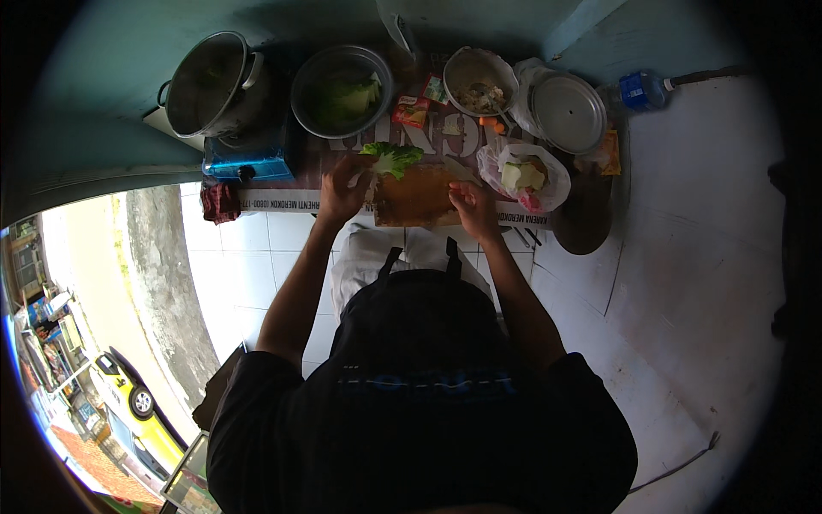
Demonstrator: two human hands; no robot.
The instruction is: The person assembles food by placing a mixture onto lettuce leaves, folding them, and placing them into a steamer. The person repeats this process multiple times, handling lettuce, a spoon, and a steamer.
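My left hand [344,186] pinches a curly green lettuce leaf [394,158] by its stem end, over the left far edge of a brown wooden cutting board [413,199]. On the board's right side, my right hand [473,208] has its fingers curled in; whatever they hold, if anything, cannot be made out. A pale blade-like strip [460,169] lies just beyond those fingers. Past the lettuce leaf stands a grey basin [295,101] with more green leaves [351,98] inside. To the right of the board, a white plastic bag [556,177] lies opened around a pale green vegetable [521,176].
At far left, a large metal pot [184,103] stands over a blue stove [267,164]. Red packets [410,111], a bowl [461,56] of pale mixture with a spoon, orange carrot pieces [491,123] and a round metal lid [568,111] line the back. A plastic bottle [638,91] lies at right.
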